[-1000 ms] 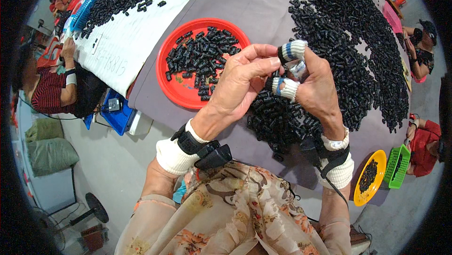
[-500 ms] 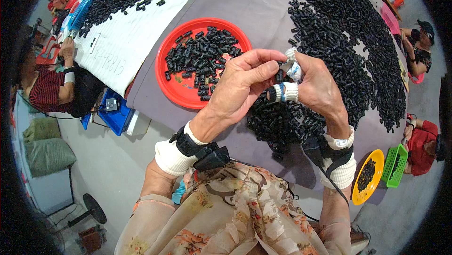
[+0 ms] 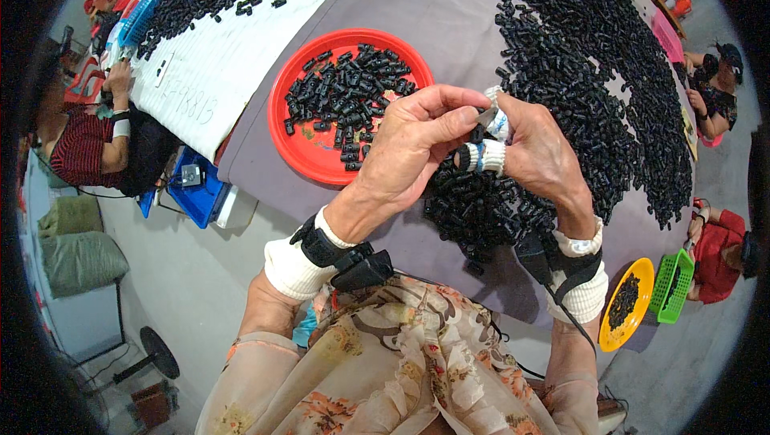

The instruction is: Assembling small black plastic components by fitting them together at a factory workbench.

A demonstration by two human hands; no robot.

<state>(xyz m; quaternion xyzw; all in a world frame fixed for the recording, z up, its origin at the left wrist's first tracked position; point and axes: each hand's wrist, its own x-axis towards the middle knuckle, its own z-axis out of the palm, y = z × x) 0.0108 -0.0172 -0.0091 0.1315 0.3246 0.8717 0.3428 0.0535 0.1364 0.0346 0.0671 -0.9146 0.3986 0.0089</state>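
Observation:
My left hand (image 3: 413, 146) and my right hand (image 3: 541, 154) meet fingertip to fingertip above a grey table (image 3: 449, 10). Together they pinch a small black plastic part (image 3: 475, 136), mostly hidden by the fingers. White tape with blue stripes wraps the fingers of my right hand. Just below the hands lies a small pile of the same black parts (image 3: 473, 210). To the left of my left hand sits a round red tray (image 3: 301, 150) holding several black parts. Both wrists carry white cuffs with black straps.
A large heap of black parts (image 3: 593, 74) covers the table's right side. A white sheet (image 3: 216, 82) with more parts lies upper left. A yellow dish (image 3: 622, 306) and green basket (image 3: 670, 286) sit lower right. Other people sit at the left (image 3: 80, 146) and right (image 3: 718, 86).
My right hand's taped fingers have curled down and in from a more raised pose. My left thumb and fingers have closed further over the part. Both hands stay above the small pile.

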